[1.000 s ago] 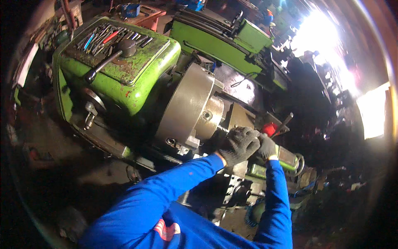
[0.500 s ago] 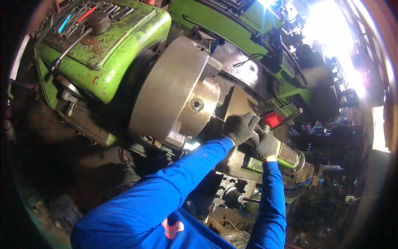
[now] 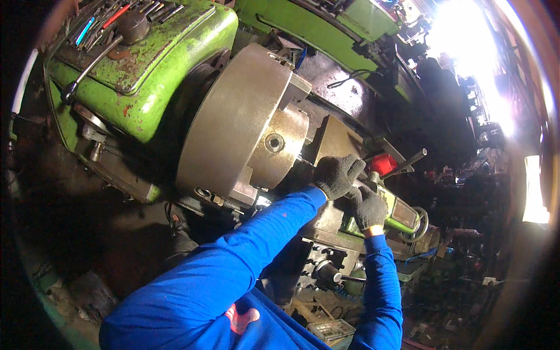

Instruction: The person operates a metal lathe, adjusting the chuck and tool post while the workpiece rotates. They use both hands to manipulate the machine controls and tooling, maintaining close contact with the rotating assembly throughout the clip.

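Note:
My left hand [image 3: 337, 177], in a dark grey knit glove, is closed just right of the chuck's workpiece, fingers curled over something hidden beneath them. Close beside it on the right, my right hand [image 3: 368, 209], gloved alike, has its fingers bent round a spot by a metal bar [image 3: 360, 183] that shows only in part. What either hand grips cannot be made out. Left of them is a large steel lathe chuck [image 3: 233, 116], its jaws holding a round metal workpiece [image 3: 286, 137] with a socketed hole. A red object [image 3: 382, 164] sits just beyond my right hand.
The green headstock [image 3: 146, 87] carries loose tools and a chuck key-like handle [image 3: 93, 67]. The green tailstock [image 3: 402, 216] with its handwheel [image 3: 421, 224] lies to the right. A tool post [image 3: 318, 265] stands nearer me. Another green machine [image 3: 303, 26] is at the back.
My right hand has shifted slightly left and down, its fingers lower against the metal bar. My left hand stays nearly in place. The whole view has moved a little.

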A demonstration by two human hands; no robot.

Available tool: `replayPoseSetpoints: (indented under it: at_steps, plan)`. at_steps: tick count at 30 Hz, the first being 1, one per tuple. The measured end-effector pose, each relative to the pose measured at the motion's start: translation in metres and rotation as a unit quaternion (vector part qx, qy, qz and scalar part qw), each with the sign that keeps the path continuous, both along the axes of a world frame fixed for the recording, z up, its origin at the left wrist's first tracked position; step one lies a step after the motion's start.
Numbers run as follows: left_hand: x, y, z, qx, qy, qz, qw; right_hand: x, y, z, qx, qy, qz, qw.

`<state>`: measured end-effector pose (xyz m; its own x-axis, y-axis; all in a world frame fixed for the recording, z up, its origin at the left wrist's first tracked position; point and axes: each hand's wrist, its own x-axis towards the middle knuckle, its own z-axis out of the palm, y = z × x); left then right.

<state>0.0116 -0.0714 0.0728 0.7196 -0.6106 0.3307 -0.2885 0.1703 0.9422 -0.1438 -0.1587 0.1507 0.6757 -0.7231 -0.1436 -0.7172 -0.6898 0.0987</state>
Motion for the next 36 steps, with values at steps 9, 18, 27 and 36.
replayPoseSetpoints:
  at_steps: [9, 18, 27, 36]
  plan:
    - [0.001, 0.018, 0.01, -0.032, -0.022, 0.037, 0.999, 0.015, 0.01, 0.013, 0.13, -0.143, 0.094, 0.977]
    - [-0.049, 0.21, 0.042, 0.039, -0.145, -0.069, 0.986, 0.038, 0.021, 0.009, 0.125, -0.194, 0.204, 0.951]
    - [0.062, 0.31, 0.131, 0.089, -0.29, 0.184, 0.935, 0.108, 0.0, 0.06, 0.234, -0.196, 0.163, 0.938]
    - [0.091, 0.286, 0.118, 0.211, -0.327, 0.213, 0.896, 0.156, -0.113, -0.022, 0.405, 0.017, 0.27, 0.873]
